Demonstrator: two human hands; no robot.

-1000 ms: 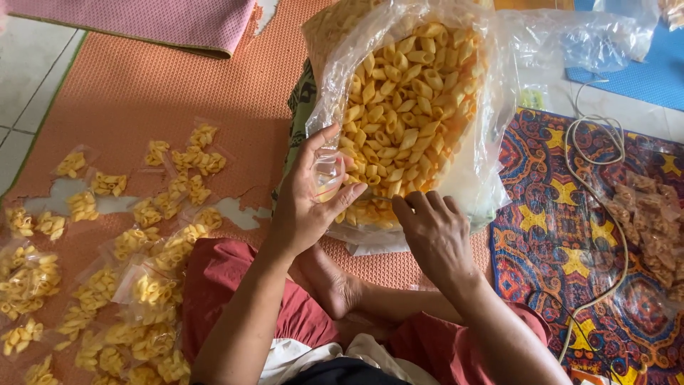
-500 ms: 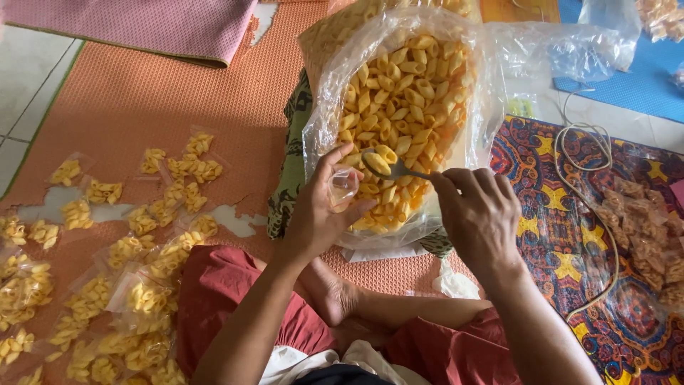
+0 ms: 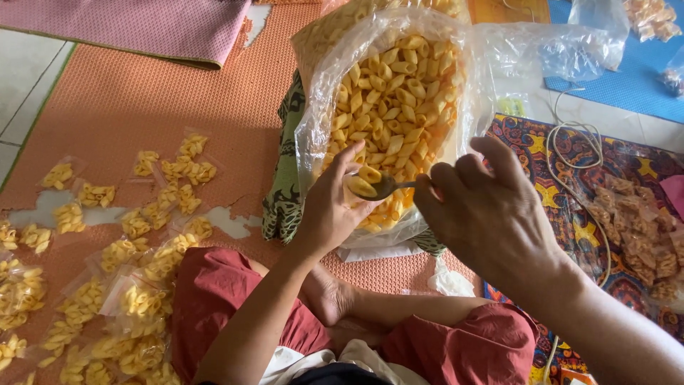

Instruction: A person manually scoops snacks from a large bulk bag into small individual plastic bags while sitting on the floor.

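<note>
A large clear plastic bag (image 3: 399,107) stands open on the floor in front of the seated person, its mouth rolled wide and its inside filled nearly to the rim with yellow shell-shaped snacks (image 3: 399,93). The right hand (image 3: 491,214) has its fingers closed around the handle of a metal spoon (image 3: 381,187), whose bowl carries a few of the yellow pieces and sits just at the near edge of the big bag. The left hand (image 3: 331,207) is right beside the spoon's bowl, its fingers curled around a small clear packet (image 3: 350,191) held up against the spoon tip; the packet is mostly hidden by the hand, so how full it is cannot be told.

To the person's left, many small clear packets (image 3: 121,285) lie scattered over the orange woven mat (image 3: 142,93), each holding a handful of the same yellow snacks. To the right, on a patterned multicoloured mat (image 3: 563,207), lie packets of brownish snacks (image 3: 641,235), with a white cord (image 3: 570,142) looping near them. Further back a crumpled empty plastic bag (image 3: 563,50) rests beside a blue mat (image 3: 627,78). A pink cloth (image 3: 142,28) lies at the top left. The person sits cross-legged in red shorts (image 3: 228,299).
</note>
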